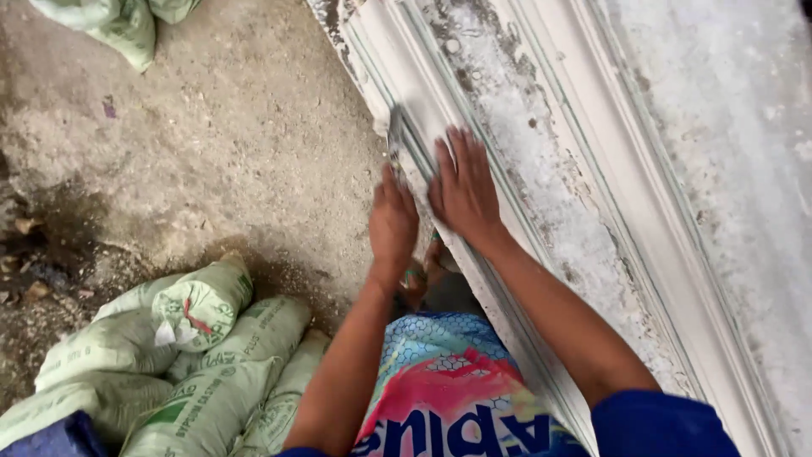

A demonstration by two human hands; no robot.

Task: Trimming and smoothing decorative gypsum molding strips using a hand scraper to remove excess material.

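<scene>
A long white plaster moulding [592,169] with ridged profiles runs diagonally from top centre to bottom right. My left hand [392,222] is closed around a thin metal blade tool [395,135], whose tip rests on the moulding's left edge. My right hand [463,188] lies flat on the moulding just right of the tool, fingers spread and pointing up the ridges. Both forearms reach up from the bottom of the view.
Rough concrete floor [220,144] spreads to the left. Several pale green filled sacks [203,355] are stacked at bottom left, and more sacks [118,25] lie at top left. A colourful cloth [448,398] covers my lap. Dirt and dry leaves [25,254] sit at far left.
</scene>
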